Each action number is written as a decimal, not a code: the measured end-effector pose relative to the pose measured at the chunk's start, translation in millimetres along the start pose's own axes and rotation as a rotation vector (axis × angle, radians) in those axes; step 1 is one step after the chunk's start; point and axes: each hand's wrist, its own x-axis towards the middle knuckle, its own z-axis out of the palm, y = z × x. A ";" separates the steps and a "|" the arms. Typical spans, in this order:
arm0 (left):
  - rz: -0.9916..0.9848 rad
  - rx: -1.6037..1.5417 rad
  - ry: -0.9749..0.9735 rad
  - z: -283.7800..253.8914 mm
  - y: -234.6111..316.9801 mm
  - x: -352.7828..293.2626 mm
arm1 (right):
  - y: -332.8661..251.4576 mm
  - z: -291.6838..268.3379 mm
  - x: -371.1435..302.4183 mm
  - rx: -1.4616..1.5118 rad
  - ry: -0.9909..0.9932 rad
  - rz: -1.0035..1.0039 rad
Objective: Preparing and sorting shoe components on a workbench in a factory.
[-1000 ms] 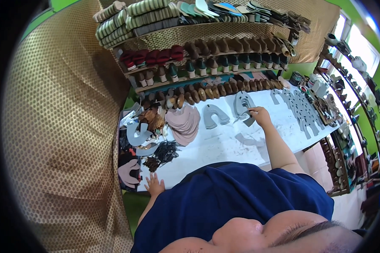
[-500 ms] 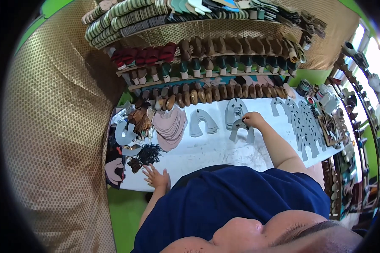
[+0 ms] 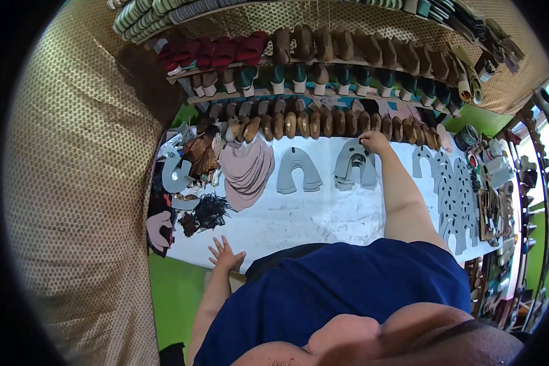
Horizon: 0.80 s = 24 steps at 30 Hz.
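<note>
My right hand (image 3: pixel 375 143) reaches to the far side of the table, its fingers pinched at the upper right edge of a stack of grey U-shaped cut pieces (image 3: pixel 348 172). A dark spot shows at the fingertips; what they hold is too small to make out. Small black marks show near the curved top of this stack. To its left lies a second stack of grey U-shaped pieces (image 3: pixel 294 161) with a black mark on top. My left hand (image 3: pixel 227 256) rests open at the table's near edge, fingers spread, near a tangle of black strips (image 3: pixel 210 211).
Fanned pink pieces (image 3: pixel 245 171) lie on the white table (image 3: pixel 287 229) at left, beside brown material. More grey pieces with dark ovals (image 3: pixel 454 189) spread at right. Shoe soles (image 3: pixel 314 124) line the back edge, under racks of shoes (image 3: pixel 360 79). A patterned gold curtain (image 3: pixel 79 201) hangs at left.
My right hand has moved farther away, from a loose grey U-shaped piece in front of the stack to the stack's top. The loose piece now overlaps the stack. The view has shifted.
</note>
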 end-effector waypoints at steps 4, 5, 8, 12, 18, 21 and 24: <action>-0.010 0.011 -0.005 -5.6 2.5 -1.4 | 4.3 8.3 18.7 -0.104 -0.014 -0.062; -0.009 0.011 -0.001 -7.2 2.5 -1.4 | 5.2 9.8 21.8 -0.104 -0.004 -0.066; -0.014 0.021 -0.016 -5.7 2.0 4.3 | 7.1 16.8 24.1 -0.193 0.076 -0.075; -0.026 0.037 -0.029 -2.6 1.9 7.6 | -30.4 41.9 -2.6 -0.372 0.457 0.018; -0.031 0.046 -0.033 -0.8 2.5 8.1 | -73.1 72.7 -39.6 -0.538 0.249 0.134; -0.033 0.060 -0.038 -3.2 4.2 9.6 | -80.5 72.4 -37.4 -0.548 0.077 0.221; -0.032 0.044 -0.045 -3.4 3.3 9.4 | -74.8 77.6 -28.4 -0.541 0.014 0.260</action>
